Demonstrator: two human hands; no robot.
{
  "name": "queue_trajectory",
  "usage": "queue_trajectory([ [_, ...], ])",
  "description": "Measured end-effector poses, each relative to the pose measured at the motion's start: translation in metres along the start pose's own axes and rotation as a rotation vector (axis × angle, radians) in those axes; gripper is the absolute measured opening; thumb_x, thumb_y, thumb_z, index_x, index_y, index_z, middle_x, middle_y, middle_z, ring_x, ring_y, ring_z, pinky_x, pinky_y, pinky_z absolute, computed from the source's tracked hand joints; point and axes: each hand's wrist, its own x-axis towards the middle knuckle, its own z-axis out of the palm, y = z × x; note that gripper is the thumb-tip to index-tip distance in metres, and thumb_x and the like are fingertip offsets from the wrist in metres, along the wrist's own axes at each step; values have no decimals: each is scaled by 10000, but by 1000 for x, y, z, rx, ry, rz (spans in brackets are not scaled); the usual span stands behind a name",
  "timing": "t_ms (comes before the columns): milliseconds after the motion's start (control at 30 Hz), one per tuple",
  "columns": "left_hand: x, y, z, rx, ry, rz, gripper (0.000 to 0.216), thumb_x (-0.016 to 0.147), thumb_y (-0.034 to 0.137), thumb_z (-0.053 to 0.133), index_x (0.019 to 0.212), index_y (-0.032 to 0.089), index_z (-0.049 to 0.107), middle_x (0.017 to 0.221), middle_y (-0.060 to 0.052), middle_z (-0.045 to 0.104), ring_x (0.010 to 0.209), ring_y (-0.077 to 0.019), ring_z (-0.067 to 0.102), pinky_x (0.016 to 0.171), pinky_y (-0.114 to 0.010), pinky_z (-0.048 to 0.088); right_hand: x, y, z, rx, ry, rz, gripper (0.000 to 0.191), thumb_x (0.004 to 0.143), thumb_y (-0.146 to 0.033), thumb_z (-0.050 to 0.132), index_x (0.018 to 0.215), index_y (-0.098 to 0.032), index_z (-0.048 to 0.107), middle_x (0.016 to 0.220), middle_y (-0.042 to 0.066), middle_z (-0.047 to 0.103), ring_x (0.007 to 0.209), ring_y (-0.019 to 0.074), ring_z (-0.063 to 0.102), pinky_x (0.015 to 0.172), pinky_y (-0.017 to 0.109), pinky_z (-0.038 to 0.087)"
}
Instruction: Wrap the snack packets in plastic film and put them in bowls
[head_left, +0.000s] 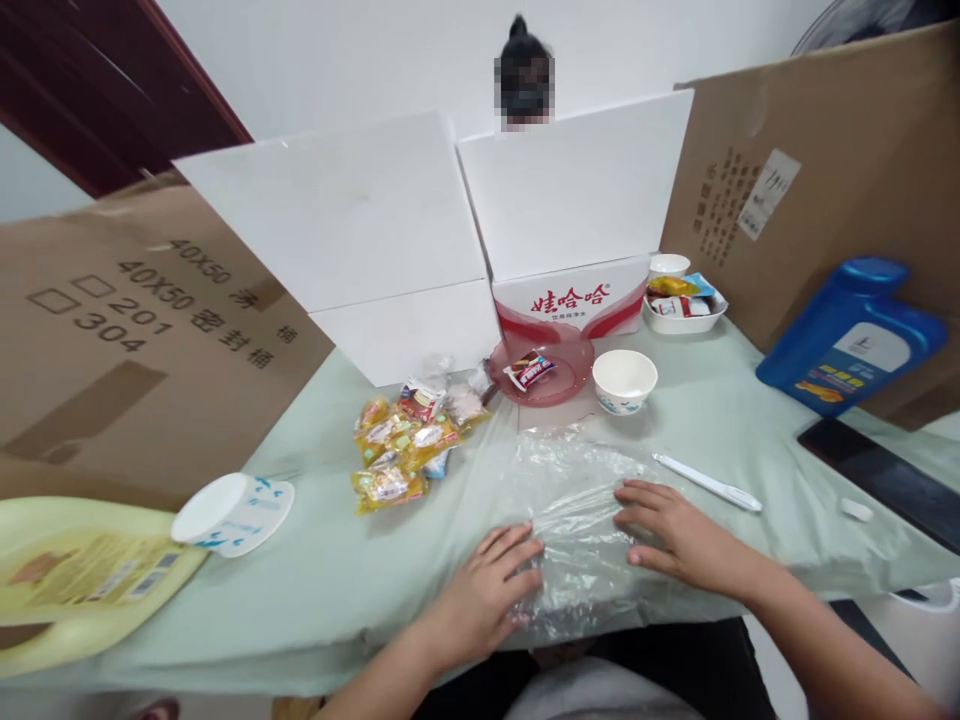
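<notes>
A clear plastic bag (574,500) lies flat on the pale green tablecloth (337,570) near the front edge. My left hand (487,590) rests on its left side with the fingers stretched out. My right hand (675,535) lies flat on its right side, fingers also stretched. A pile of yellow wrapped snacks (401,445) sits to the left of the bag. Behind the bag stand a pink plate (570,375) holding one wrapped snack (530,370) and a white paper bowl (624,380).
A white pen (709,483) lies right of the bag. A tipped paper cup (225,512) and a yellow bottle (75,580) lie at left, a blue jug (847,335) and a dark phone (885,470) at right. White boxes (450,230), cardboard sheets (135,340) and a snack tray (684,300) stand behind.
</notes>
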Motion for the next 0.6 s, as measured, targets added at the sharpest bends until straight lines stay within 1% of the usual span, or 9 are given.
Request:
queue_trajectory([
  [67, -8, -7, -1, -55, 63, -13, 174, 864, 159, 541, 994, 232, 630, 1271, -60, 620, 1356, -254, 402, 1102, -458, 354, -14, 6, -8, 53, -64, -30, 580, 727, -603, 694, 1196, -264, 653, 1390, 106, 530, 1348, 336, 391, 1079, 503, 359],
  [133, -14, -11, -4, -144, 135, -51, 174, 909, 162, 470, 944, 226, 628, 1170, -54, 672, 1262, -218, 511, 1043, -387, 428, -27, 9, -13, 90, -108, -42, 764, 629, -618, 757, 1284, -260, 597, 1444, 119, 466, 1384, 364, 320, 1112, 542, 287],
  [233, -18, -9, -9, -289, 215, -172, 202, 947, 235, 417, 974, 224, 617, 1057, -59, 705, 1022, -190, 648, 886, -314, 511, -41, 6, -13, 128, -159, -38, 870, 613, -548, 787, 1384, -267, 498, 1481, 119, 412, 1408, 367, 264, 1133, 579, 202],
  [300, -17, -5, -12, -376, 216, -254, 246, 965, 298, 383, 943, 212, 612, 907, -48, 715, 820, -171, 676, 764, -281, 519, -46, 1, -10, 123, -174, -24, 787, 675, -462, 764, 1389, -282, 487, 1482, 105, 415, 1413, 351, 258, 1138, 585, 188],
  [367, -14, -1, -16, -476, 173, -320, 307, 979, 356, 352, 889, 199, 599, 707, -15, 676, 637, -148, 648, 661, -254, 496, -49, -5, -7, 100, -159, -15, 530, 792, -349, 671, 1309, -300, 567, 1446, 77, 469, 1412, 318, 277, 1141, 575, 207],
  [433, -11, 1, -19, -560, 140, -381, 349, 983, 400, 341, 840, 194, 584, 562, 25, 596, 494, -124, 582, 581, -232, 461, -50, -10, -5, 106, -115, -16, 313, 880, -255, 547, 1171, -295, 654, 1344, 65, 575, 1370, 282, 370, 1127, 540, 278],
  [467, -9, 0, -21, -576, 143, -406, 359, 981, 416, 344, 829, 194, 581, 538, 33, 572, 470, -119, 559, 563, -227, 452, -50, -12, -5, 129, -81, -12, 281, 904, -234, 500, 1120, -285, 672, 1275, 70, 624, 1319, 267, 445, 1103, 510, 334],
  [533, -5, -6, -25, -537, 214, -424, 359, 970, 428, 367, 809, 194, 586, 604, 11, 601, 540, -129, 578, 603, -236, 469, -47, -13, -6, 201, -3, 22, 268, 930, -254, 454, 1086, -263, 672, 1149, 83, 682, 1164, 243, 581, 1013, 437, 449],
  [600, 2, -17, -29, -433, 333, -411, 336, 949, 420, 411, 798, 193, 607, 846, -62, 671, 789, -174, 635, 762, -291, 500, -40, -12, -6, 266, 91, 104, 274, 946, -316, 425, 1067, -243, 660, 1065, 83, 700, 1020, 224, 645, 902, 374, 513],
])
